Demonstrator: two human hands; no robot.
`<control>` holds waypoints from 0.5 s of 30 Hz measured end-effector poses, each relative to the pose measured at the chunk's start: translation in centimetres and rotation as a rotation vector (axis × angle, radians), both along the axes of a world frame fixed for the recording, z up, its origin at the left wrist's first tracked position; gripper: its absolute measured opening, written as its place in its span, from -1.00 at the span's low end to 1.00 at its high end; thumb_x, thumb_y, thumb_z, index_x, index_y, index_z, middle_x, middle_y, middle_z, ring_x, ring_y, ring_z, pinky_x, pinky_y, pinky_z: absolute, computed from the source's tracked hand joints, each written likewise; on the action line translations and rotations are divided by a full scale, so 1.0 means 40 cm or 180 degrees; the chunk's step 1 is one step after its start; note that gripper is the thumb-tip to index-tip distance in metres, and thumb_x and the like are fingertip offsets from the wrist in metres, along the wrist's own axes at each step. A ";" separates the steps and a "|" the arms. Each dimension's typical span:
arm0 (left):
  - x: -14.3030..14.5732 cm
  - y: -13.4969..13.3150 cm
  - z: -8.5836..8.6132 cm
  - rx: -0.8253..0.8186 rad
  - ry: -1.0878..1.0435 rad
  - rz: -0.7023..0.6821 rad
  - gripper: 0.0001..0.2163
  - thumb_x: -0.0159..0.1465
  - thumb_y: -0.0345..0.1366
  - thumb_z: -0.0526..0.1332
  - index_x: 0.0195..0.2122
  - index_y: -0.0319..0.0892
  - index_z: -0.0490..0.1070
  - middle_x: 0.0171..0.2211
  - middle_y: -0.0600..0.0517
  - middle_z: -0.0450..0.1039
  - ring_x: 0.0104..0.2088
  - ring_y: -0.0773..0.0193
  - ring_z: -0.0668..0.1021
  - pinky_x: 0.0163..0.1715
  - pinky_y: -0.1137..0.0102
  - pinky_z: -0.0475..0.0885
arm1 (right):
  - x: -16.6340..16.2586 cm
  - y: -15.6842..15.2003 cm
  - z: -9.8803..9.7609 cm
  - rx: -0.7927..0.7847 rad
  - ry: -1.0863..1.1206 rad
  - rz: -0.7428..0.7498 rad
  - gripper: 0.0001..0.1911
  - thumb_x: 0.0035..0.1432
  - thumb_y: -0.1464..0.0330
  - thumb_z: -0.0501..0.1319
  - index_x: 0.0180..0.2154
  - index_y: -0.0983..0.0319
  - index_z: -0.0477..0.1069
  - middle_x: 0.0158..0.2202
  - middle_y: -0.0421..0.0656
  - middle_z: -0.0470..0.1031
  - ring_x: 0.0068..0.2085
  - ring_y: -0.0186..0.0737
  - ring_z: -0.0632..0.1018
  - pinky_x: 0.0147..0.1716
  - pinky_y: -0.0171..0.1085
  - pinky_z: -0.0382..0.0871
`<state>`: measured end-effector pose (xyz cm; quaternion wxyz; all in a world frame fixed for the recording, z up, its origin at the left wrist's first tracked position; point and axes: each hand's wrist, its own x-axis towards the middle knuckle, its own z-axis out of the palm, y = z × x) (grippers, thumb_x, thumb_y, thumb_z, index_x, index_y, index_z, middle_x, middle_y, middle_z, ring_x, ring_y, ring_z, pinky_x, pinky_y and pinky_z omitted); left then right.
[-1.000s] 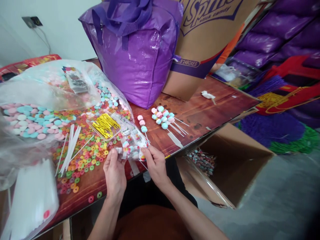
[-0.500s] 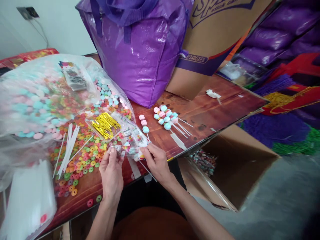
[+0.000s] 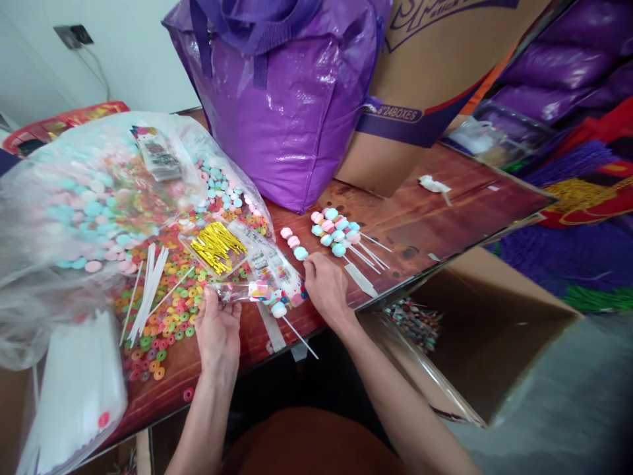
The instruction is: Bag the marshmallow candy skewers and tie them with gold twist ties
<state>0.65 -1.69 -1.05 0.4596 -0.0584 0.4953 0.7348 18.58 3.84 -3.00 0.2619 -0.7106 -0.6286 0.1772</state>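
Note:
My left hand [image 3: 220, 323] pinches a small clear plastic bag [image 3: 235, 290] with a colourful printed end. Just right of it lies a candy stick, its blue-white marshmallow candy [image 3: 278, 309] showing and its white stick [image 3: 301, 336] reaching past the table edge. My right hand [image 3: 326, 287] has its fingers closed at the lower end of another candy skewer [image 3: 293, 243] with pink and blue candies; its stick is hidden by the fingers. Beside that hand is a bunch of finished candy skewers [image 3: 336, 231]. Printed bags [image 3: 264, 254] lie between my hands.
Gold twist ties [image 3: 218, 245] fill a clear tray among loose ring candies [image 3: 173, 303]. White sticks [image 3: 149, 290] lie on them. A big clear bag of candies [image 3: 84, 198] is left. A purple bag [image 3: 277, 112] and carton [image 3: 386, 158] stand behind; an open box [image 3: 475, 330] sits below right.
My right hand has let go of the candy stick by the bag and moved up and right to the other skewer. My left hand keeps the clear bag. The view has shifted slightly.

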 end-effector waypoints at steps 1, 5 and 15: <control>-0.002 0.000 0.001 -0.0017 -0.0051 -0.0011 -0.83 0.40 -0.33 0.17 -0.34 -0.21 0.46 -0.43 0.09 0.56 -0.43 0.44 0.58 -0.36 0.49 0.43 | 0.010 -0.010 0.005 0.0216 0.0336 0.0007 -0.82 0.30 0.43 0.11 -0.32 0.24 0.47 -0.34 -0.10 0.55 -0.33 -0.18 0.51 -0.36 -0.28 0.21; -0.012 0.003 0.000 0.0008 -0.0057 0.0006 -0.87 0.36 -0.31 0.22 -0.34 -0.20 0.44 -0.46 0.10 0.54 -0.48 0.43 0.56 -0.41 0.50 0.42 | 0.057 -0.095 0.033 0.0644 0.1771 0.0345 -0.82 0.28 0.35 0.18 -0.37 0.22 0.47 -0.46 -0.23 0.46 -0.40 -0.25 0.47 -0.35 -0.31 0.31; -0.002 0.009 -0.009 0.0061 0.0082 -0.0070 -0.89 0.33 -0.27 0.26 -0.30 -0.19 0.45 -0.44 0.09 0.54 -0.46 0.41 0.56 -0.40 0.48 0.41 | 0.104 -0.241 0.074 0.1257 0.1559 0.1042 -0.84 0.29 0.52 0.18 -0.29 0.18 0.49 -0.38 -0.20 0.49 -0.36 -0.29 0.50 -0.32 -0.32 0.36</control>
